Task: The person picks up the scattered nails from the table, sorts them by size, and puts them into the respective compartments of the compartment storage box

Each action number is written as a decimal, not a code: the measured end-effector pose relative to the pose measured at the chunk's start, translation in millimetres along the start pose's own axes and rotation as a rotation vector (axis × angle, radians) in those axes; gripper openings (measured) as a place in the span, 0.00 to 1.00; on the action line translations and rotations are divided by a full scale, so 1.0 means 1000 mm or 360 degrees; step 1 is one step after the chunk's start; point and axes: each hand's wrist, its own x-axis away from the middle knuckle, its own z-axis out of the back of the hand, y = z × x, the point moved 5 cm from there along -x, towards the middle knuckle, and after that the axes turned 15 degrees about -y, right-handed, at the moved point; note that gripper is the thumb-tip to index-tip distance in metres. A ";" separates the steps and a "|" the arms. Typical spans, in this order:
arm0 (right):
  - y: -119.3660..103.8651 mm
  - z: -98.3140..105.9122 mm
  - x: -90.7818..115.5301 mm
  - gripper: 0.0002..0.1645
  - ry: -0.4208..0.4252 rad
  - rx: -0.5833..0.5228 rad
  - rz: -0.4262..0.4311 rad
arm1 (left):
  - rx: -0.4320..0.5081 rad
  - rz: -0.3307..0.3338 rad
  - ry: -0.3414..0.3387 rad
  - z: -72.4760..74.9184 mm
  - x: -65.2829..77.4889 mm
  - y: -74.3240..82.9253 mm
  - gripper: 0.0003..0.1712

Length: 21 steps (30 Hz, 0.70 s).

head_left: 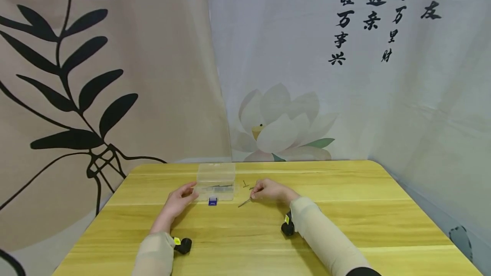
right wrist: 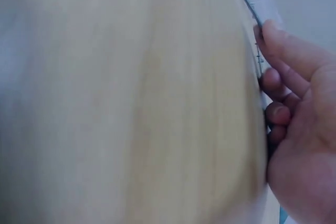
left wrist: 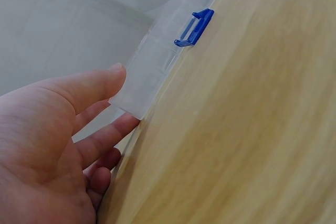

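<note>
A clear plastic box (head_left: 215, 193) with its lid (head_left: 215, 172) raised and a blue latch (head_left: 212, 201) at the front stands toward the back of the table. My left hand (head_left: 182, 199) holds the box's left end; the thumb (left wrist: 118, 77) lies against the wall and the fingers reach round the corner. Inside the box lie thin grey metal pieces (head_left: 221, 185). Right of it, my right hand (head_left: 268, 191) pinches a thin metal rod (head_left: 244, 202) between thumb and fingertips, its free end pointing left and toward me. Small metal pieces (head_left: 245, 185) lie between the box and this hand.
The wooden table (head_left: 238, 242) extends around both hands, with its back edge close behind the box. Behind it hangs a printed cloth (head_left: 307, 54). A black camera (head_left: 185, 246) sits on the left wrist and another (head_left: 287, 226) on the right.
</note>
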 end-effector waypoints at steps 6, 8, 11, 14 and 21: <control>-0.003 0.009 0.004 0.10 -0.0010 0.0028 -0.0009 | -0.0004 -0.0015 0.0004 0.001 -0.001 0.000 0.30; -0.003 0.013 0.004 0.11 -0.0015 0.0012 0.0021 | 0.0002 -0.0016 0.0002 0.002 0.000 -0.001 0.30; -0.002 0.020 0.008 0.13 -0.0014 -0.0019 0.0044 | 0.0015 -0.0010 -0.0003 0.002 0.002 -0.001 0.30; -0.001 0.028 0.013 0.14 0.0037 -0.0056 0.0022 | 0.0012 -0.0013 -0.0011 0.001 0.002 0.000 0.30; -0.006 0.049 0.021 0.15 0.0161 -0.0163 0.0067 | 0.0004 -0.0031 0.0004 0.001 0.005 0.004 0.29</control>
